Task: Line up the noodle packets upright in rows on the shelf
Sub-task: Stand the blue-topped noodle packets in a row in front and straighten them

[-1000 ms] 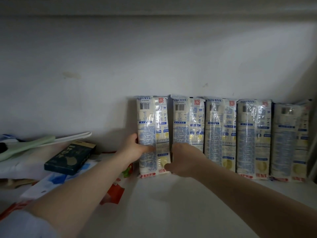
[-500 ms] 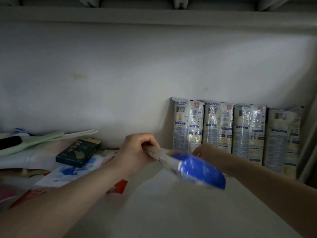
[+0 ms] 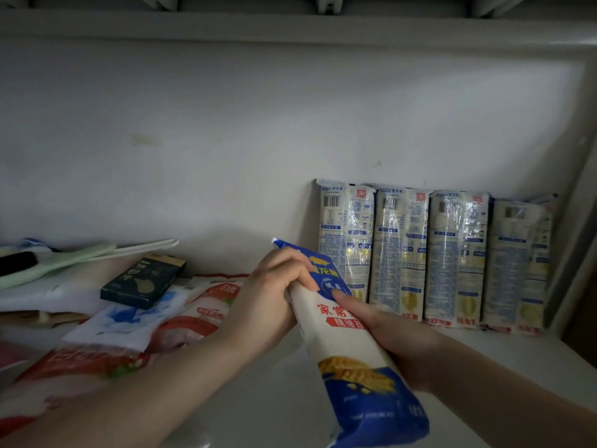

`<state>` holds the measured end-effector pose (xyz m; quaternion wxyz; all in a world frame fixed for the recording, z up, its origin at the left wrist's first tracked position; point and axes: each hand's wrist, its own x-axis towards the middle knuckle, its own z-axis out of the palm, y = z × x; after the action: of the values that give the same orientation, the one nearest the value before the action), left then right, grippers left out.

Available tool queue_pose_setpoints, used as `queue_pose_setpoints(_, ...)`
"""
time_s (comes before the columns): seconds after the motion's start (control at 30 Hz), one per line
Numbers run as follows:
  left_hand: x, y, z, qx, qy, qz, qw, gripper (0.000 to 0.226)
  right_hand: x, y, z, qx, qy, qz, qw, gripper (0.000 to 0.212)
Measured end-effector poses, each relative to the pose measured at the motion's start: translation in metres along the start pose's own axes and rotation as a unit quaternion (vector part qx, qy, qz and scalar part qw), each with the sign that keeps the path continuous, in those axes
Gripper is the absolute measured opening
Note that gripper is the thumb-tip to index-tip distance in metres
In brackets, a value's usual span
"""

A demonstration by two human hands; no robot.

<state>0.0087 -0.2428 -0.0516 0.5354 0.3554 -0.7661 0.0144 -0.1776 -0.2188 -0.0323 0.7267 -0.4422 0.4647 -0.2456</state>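
Observation:
Both hands hold one white and blue noodle packet (image 3: 339, 337), tilted with its top toward the back wall and its blue bottom end toward me. My left hand (image 3: 268, 305) grips its upper end. My right hand (image 3: 391, 341) wraps the middle from the right, thumb across the front. Behind it, several pale noodle packets (image 3: 400, 253) stand upright side by side against the back wall, at the right end of the white shelf (image 3: 504, 354).
A pile of flat red and white bags (image 3: 193, 315) lies on the left of the shelf, with a dark box (image 3: 142, 279) and pale green and white utensils (image 3: 80, 257) on top. The shelf's right wall (image 3: 581, 240) bounds the row.
A second ago the packet stood upright at the left end of the row, held by both hands. It has come away from the wall, been turned front side up and drawn toward me.

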Motion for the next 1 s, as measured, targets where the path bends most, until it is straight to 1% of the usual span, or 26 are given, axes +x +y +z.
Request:
queue_pose_setpoints(0.1,-0.006,-0.003,0.004,0.052,0.009,-0.032,0.998,0.037,0.002,0.008,-0.003,0.007,0.007,-0.016,1.000,0.056)
queue_pose_setpoints(0.17,-0.010,-0.002,0.007,0.077,0.005,-0.088,0.993,0.048,0.002,0.010,-0.002,0.007,0.019,-0.036,0.999,0.060)
queue_pose_setpoints(0.2,-0.010,0.001,0.007,0.073,-0.003,-0.132,0.989,0.055,0.002,0.010,-0.002,0.010,0.028,-0.049,0.998,0.059)
queue_pose_setpoints(0.27,-0.008,0.008,0.007,0.032,-0.029,-0.223,0.974,0.063,0.003,0.009,0.000,0.011,0.040,-0.080,0.996,0.054)
queue_pose_setpoints(0.3,-0.005,0.010,0.006,0.010,-0.052,-0.261,0.964,0.062,0.004,0.008,0.000,0.008,0.047,-0.097,0.994,0.050)
queue_pose_setpoints(0.33,-0.002,0.012,0.006,-0.019,-0.076,-0.290,0.954,0.054,0.003,0.007,0.000,0.008,0.050,-0.115,0.992,0.046)
queue_pose_setpoints(0.4,0.001,0.016,0.006,-0.109,-0.100,-0.331,0.932,0.019,0.002,0.003,0.003,0.011,0.058,-0.149,0.987,0.041)
queue_pose_setpoints(0.43,0.000,0.020,0.005,-0.153,-0.101,-0.356,0.916,0.015,0.002,0.001,0.004,0.011,0.064,-0.168,0.984,0.040)
queue_pose_setpoints(0.53,-0.005,0.024,0.003,-0.229,-0.077,-0.438,0.866,0.041,0.004,-0.007,0.007,0.007,0.097,-0.218,0.971,0.035)
queue_pose_setpoints(0.57,-0.006,0.026,0.001,-0.252,-0.080,-0.456,0.850,0.052,0.006,-0.009,0.008,0.005,0.111,-0.231,0.967,0.034)
queue_pose_setpoints(0.6,-0.006,0.027,0.000,-0.268,-0.093,-0.457,0.843,0.061,0.007,-0.010,0.008,0.002,0.122,-0.240,0.963,0.034)
queue_pose_setpoints(0.63,-0.007,0.028,-0.001,-0.265,-0.115,-0.443,0.849,0.065,0.008,-0.011,0.008,-0.002,0.131,-0.247,0.960,0.035)
queue_pose_setpoints(0.7,-0.007,0.034,-0.003,-0.227,-0.153,-0.403,0.873,0.061,0.009,-0.011,0.008,-0.008,0.138,-0.266,0.954,0.038)
queue_pose_setpoints(0.73,-0.007,0.035,-0.003,-0.218,-0.163,-0.388,0.880,0.057,0.010,-0.010,0.008,-0.012,0.137,-0.277,0.951,0.041)
queue_pose_setpoints(0.8,-0.007,0.035,-0.003,-0.222,-0.173,-0.378,0.882,0.052,0.010,-0.008,0.007,-0.019,0.132,-0.296,0.946,0.039)
queue_pose_setpoints(0.9,-0.005,0.028,-0.002,-0.234,-0.158,-0.382,0.880,0.048,0.013,-0.009,0.008,-0.035,0.134,-0.313,0.940,0.029)
queue_pose_setpoints(1.0,0.000,0.018,-0.006,-0.243,-0.110,-0.377,0.887,0.032,0.023,-0.013,0.009,-0.060,0.126,-0.317,0.938,0.031)
